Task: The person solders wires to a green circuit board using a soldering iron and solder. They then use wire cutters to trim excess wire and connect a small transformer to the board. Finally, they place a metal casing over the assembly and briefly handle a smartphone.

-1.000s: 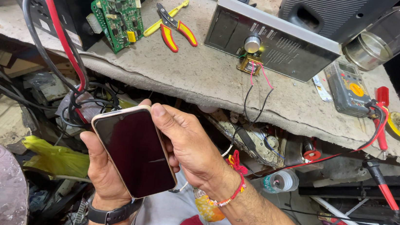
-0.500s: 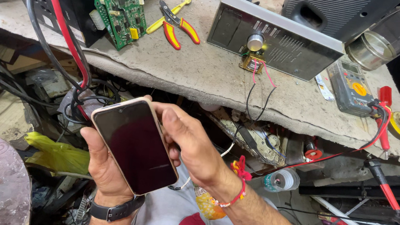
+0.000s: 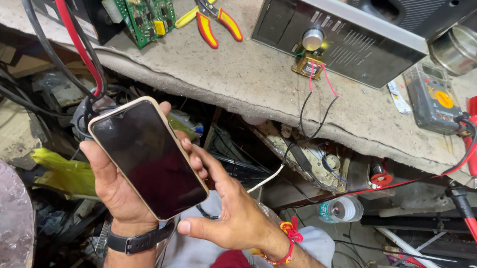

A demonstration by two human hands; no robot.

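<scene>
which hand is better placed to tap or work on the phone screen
Probably the right hand. The left hand cradles the phone from below, so it is occupied, while the right rests open against the phone's edge with its fingers free beside the dark screen.

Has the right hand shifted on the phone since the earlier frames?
Yes. The right hand has slid down the phone, away from the bench edge; its fingers now touch only the lower side, and the left hand cradles the phone.

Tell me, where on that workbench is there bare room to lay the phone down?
The workbench is bare between the pliers and the small wired part. The right end is crowded with the multimeter and probes. The left corner holds a circuit board.
</scene>
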